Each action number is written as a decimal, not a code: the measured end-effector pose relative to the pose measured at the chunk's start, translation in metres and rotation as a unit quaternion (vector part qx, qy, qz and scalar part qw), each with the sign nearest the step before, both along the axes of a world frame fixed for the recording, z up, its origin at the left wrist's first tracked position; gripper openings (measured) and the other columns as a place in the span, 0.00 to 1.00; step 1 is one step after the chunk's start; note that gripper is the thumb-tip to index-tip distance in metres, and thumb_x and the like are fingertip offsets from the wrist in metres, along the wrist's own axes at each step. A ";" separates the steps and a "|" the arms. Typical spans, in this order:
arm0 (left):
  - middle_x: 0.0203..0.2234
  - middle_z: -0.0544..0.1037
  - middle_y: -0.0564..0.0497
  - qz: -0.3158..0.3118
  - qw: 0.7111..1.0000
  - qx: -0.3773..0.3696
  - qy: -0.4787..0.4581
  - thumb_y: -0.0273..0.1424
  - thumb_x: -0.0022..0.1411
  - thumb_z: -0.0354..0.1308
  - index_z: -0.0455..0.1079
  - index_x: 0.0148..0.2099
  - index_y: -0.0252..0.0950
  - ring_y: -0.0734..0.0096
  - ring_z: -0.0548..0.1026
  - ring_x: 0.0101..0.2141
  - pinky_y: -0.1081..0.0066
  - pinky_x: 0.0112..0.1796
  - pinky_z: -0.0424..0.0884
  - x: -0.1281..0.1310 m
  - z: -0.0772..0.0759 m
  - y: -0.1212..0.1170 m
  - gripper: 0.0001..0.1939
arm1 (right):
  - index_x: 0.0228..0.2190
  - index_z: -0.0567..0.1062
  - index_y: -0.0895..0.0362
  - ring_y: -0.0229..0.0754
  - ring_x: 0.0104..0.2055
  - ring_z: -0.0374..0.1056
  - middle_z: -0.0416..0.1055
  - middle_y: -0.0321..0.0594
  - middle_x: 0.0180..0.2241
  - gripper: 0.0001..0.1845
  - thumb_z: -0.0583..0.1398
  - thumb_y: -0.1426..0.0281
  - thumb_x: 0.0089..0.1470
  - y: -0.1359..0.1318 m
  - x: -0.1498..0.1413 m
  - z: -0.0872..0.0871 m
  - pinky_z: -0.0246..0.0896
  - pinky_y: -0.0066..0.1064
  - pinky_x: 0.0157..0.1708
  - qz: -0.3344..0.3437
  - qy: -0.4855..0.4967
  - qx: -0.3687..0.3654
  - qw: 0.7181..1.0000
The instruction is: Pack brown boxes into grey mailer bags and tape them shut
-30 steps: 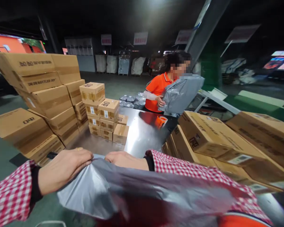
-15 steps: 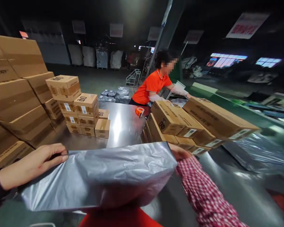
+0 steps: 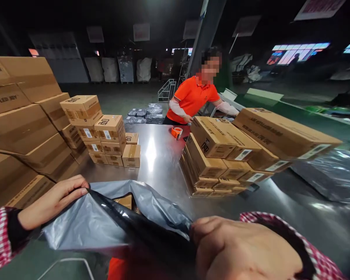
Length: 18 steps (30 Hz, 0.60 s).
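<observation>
Well, the left hand pinched the left edge of a grey bag in its grip, and the right hand was curled tight on the right edge. The bag was at the near side, by the bench, its mouth open and a brown box peeking out. Small boxes stood left, long boxes right. Orange tape sat far off.
</observation>
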<state>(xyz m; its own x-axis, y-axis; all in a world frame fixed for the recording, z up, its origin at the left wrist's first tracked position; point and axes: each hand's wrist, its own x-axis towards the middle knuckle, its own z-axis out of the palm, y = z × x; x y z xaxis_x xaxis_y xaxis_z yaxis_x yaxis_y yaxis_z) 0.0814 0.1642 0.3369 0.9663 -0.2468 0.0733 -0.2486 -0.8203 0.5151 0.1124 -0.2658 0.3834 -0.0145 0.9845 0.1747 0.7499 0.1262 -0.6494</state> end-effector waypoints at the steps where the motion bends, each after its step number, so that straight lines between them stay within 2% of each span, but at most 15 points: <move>1: 0.34 0.74 0.48 -0.002 1.000 -0.003 0.006 0.44 0.70 0.43 0.68 0.39 0.35 0.67 0.73 0.36 0.72 0.39 0.69 0.000 -0.001 0.002 0.20 | 0.34 0.75 0.55 0.41 0.35 0.73 0.79 0.47 0.33 0.35 0.35 0.56 0.70 0.000 -0.001 0.002 0.63 0.33 0.41 -0.018 -0.002 -0.009 1.000; 4: 0.36 0.73 0.49 -0.001 1.000 -0.004 0.007 0.43 0.71 0.42 0.68 0.41 0.36 0.68 0.72 0.38 0.73 0.41 0.68 -0.002 -0.001 0.005 0.19 | 0.34 0.73 0.56 0.39 0.36 0.72 0.78 0.46 0.31 0.24 0.44 0.58 0.70 -0.007 0.004 0.005 0.64 0.30 0.40 -0.068 0.013 0.035 0.997; 6: 0.35 0.72 0.50 0.001 1.000 0.004 0.014 0.42 0.72 0.42 0.67 0.40 0.36 0.69 0.72 0.37 0.74 0.40 0.67 -0.003 0.001 0.005 0.19 | 0.31 0.74 0.57 0.38 0.34 0.71 0.76 0.44 0.31 0.16 0.55 0.61 0.66 -0.011 0.012 0.000 0.65 0.28 0.37 -0.182 0.037 0.092 0.978; 7: 0.34 0.71 0.51 0.002 1.000 0.007 0.017 0.43 0.72 0.41 0.67 0.39 0.37 0.69 0.72 0.36 0.74 0.39 0.67 -0.002 0.003 0.003 0.19 | 0.30 0.73 0.57 0.38 0.32 0.71 0.74 0.42 0.29 0.14 0.59 0.61 0.62 -0.010 0.018 -0.005 0.65 0.27 0.34 -0.269 0.065 0.133 0.952; 9: 0.32 0.71 0.51 0.007 1.000 0.011 0.018 0.43 0.72 0.42 0.66 0.36 0.37 0.70 0.71 0.34 0.74 0.38 0.67 -0.001 0.007 0.000 0.20 | 0.30 0.73 0.57 0.37 0.29 0.68 0.72 0.38 0.28 0.14 0.64 0.58 0.56 -0.005 0.031 -0.019 0.64 0.26 0.30 -0.443 0.160 0.197 0.860; 11: 0.29 0.70 0.52 0.016 1.000 0.014 0.021 0.44 0.70 0.42 0.64 0.32 0.37 0.70 0.70 0.31 0.73 0.36 0.67 0.001 0.010 -0.005 0.20 | 0.32 0.73 0.57 0.37 0.28 0.67 0.72 0.36 0.28 0.18 0.66 0.55 0.51 0.005 0.045 -0.037 0.65 0.27 0.29 -0.534 0.275 0.216 0.770; 13: 0.27 0.68 0.52 0.026 0.999 0.011 0.035 0.46 0.69 0.43 0.62 0.30 0.37 0.70 0.68 0.29 0.73 0.34 0.66 0.005 0.012 -0.007 0.21 | 0.34 0.73 0.57 0.38 0.29 0.68 0.73 0.37 0.31 0.18 0.68 0.57 0.48 0.016 0.058 -0.056 0.67 0.28 0.30 -0.562 0.368 0.176 0.719; 15: 0.26 0.67 0.53 0.035 0.998 -0.001 0.051 0.49 0.67 0.46 0.62 0.31 0.37 0.70 0.66 0.28 0.73 0.31 0.64 0.008 0.011 -0.007 0.22 | 0.31 0.74 0.58 0.39 0.30 0.69 0.75 0.40 0.32 0.15 0.68 0.61 0.47 0.025 0.067 -0.073 0.68 0.28 0.31 -0.577 0.429 0.105 0.687; 17: 0.26 0.66 0.54 0.047 0.997 -0.012 0.061 0.52 0.64 0.49 0.63 0.33 0.37 0.71 0.64 0.28 0.73 0.30 0.63 0.011 0.010 -0.003 0.22 | 0.30 0.74 0.58 0.40 0.31 0.70 0.75 0.41 0.32 0.12 0.68 0.64 0.48 0.030 0.072 -0.085 0.69 0.28 0.32 -0.580 0.464 0.053 0.667; 18: 0.26 0.66 0.54 0.053 0.996 -0.011 0.064 0.53 0.63 0.51 0.63 0.34 0.37 0.71 0.64 0.28 0.74 0.30 0.62 0.012 0.010 0.000 0.23 | 0.30 0.74 0.58 0.39 0.32 0.70 0.76 0.41 0.31 0.11 0.67 0.64 0.48 0.031 0.074 -0.089 0.69 0.28 0.32 -0.571 0.473 0.039 0.670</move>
